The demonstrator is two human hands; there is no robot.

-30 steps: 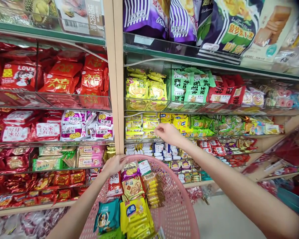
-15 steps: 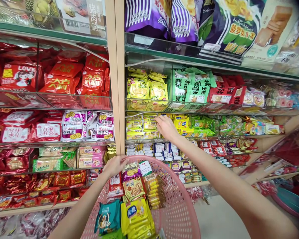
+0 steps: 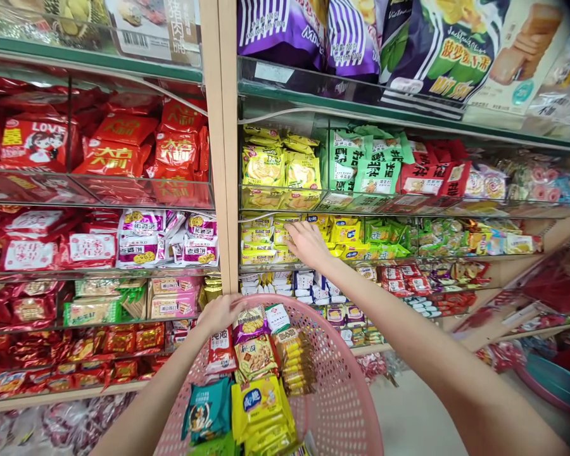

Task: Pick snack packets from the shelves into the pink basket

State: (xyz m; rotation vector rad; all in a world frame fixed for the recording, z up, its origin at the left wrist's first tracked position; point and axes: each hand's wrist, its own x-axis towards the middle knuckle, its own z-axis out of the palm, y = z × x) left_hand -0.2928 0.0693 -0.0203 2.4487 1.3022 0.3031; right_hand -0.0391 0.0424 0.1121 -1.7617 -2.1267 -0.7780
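Observation:
My left hand is closed around the upper rim of a pink plastic basket, its fingers bent over the edge. Inside lie several snack packets: a yellow packet, a teal packet, a purple packet, a red packet and a clear pack of brown-and-yellow pieces. On the shelf, my right hand reaches over the yellow snack packets, fingers extended and a little apart against their fronts. Its fingertips partly cover one packet; no packet is visibly lifted.
Clear dividers and front lips edge the shelves. Above my right hand sit more yellow packets and green packets. A wooden upright separates the red packets on the left. Teal tubs stand at lower right.
My right hand has shifted slightly left along the yellow packets. My left hand and the basket stay nearly in place.

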